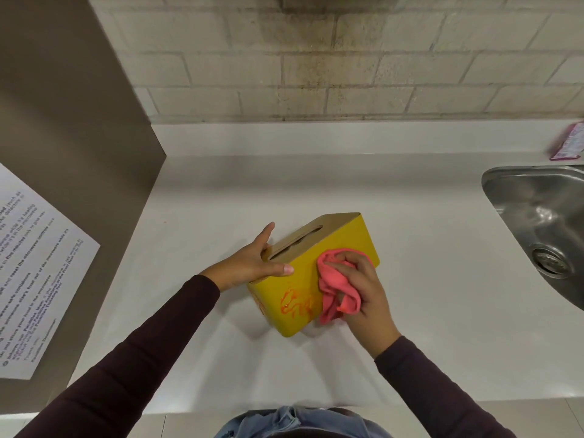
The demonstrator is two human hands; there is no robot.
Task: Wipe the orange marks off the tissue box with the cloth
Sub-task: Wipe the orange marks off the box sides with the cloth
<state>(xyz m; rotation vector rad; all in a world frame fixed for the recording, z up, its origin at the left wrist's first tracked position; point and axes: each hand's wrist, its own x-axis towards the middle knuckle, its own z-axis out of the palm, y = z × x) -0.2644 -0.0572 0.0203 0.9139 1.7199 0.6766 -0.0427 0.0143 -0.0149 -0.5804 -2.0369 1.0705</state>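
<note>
A yellow tissue box with a tan slotted lid stands on the white counter, tilted away from me. Orange scribbled marks show on its near side, low and to the left. My left hand grips the box's left end, thumb on the yellow side and fingers over the lid. My right hand holds a bunched pink cloth and presses it against the yellow side, just right of the marks. More orange shows on the box's left end face.
A steel sink is sunk into the counter at the right. A pink packet lies at the back right by the tiled wall. A brown cabinet side with a printed notice stands at the left.
</note>
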